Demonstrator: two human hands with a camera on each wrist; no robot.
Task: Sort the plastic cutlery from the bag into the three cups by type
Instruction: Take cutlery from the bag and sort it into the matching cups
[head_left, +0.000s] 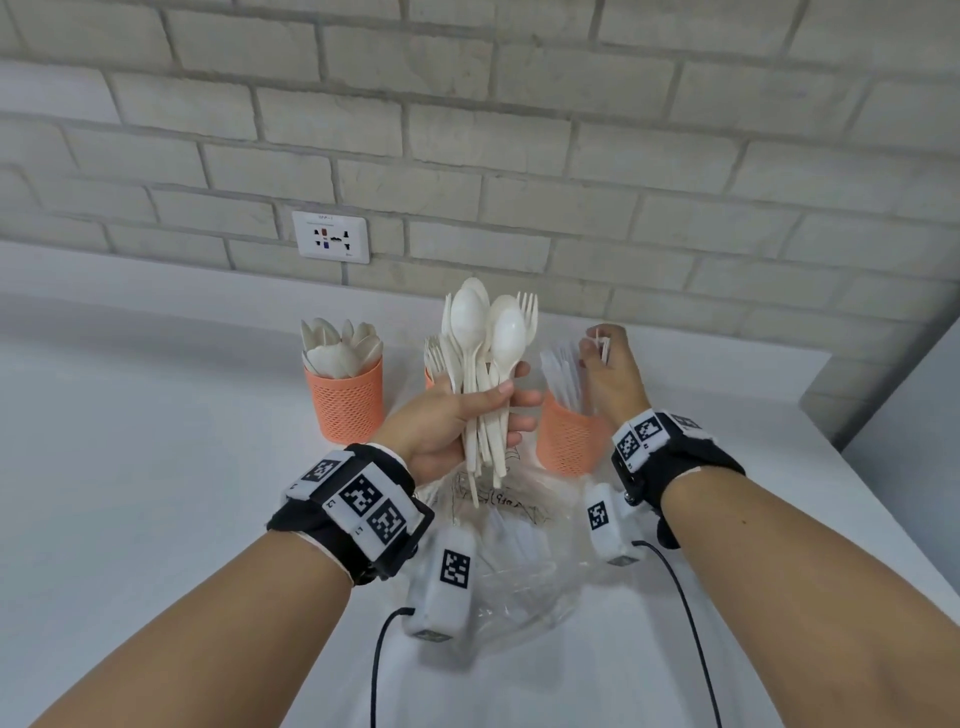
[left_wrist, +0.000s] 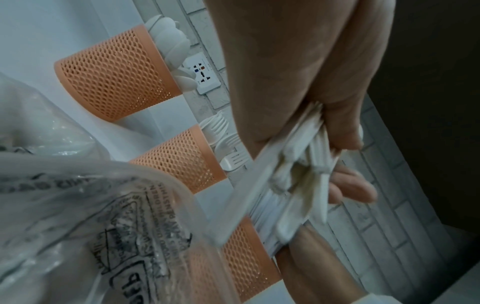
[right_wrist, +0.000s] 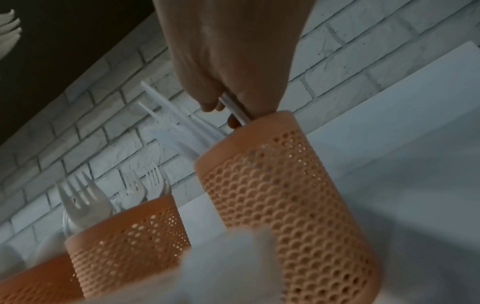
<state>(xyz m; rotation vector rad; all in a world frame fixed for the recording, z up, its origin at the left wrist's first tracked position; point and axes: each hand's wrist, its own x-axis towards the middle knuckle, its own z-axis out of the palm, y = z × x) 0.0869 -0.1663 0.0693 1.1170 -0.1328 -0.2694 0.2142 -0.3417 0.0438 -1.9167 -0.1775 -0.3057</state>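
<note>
My left hand (head_left: 467, 410) grips a bunch of white plastic spoons and forks (head_left: 485, 338) upright above the clear plastic bag (head_left: 519, 545). Three orange mesh cups stand by the wall: the left cup (head_left: 345, 400) holds spoons, the middle cup (left_wrist: 182, 160) holds forks and is mostly hidden behind the bunch, and the right cup (head_left: 566, 436) holds knives (head_left: 563, 374). My right hand (head_left: 605, 358) pinches a white knife (right_wrist: 235, 109) at the rim of the right cup (right_wrist: 285, 195), its lower end inside.
The cups and bag sit on a white counter (head_left: 156, 493) against a grey brick wall with a power socket (head_left: 331, 236). The counter's right edge (head_left: 883, 493) drops off beside a grey side wall. Wrist-camera cables trail toward me.
</note>
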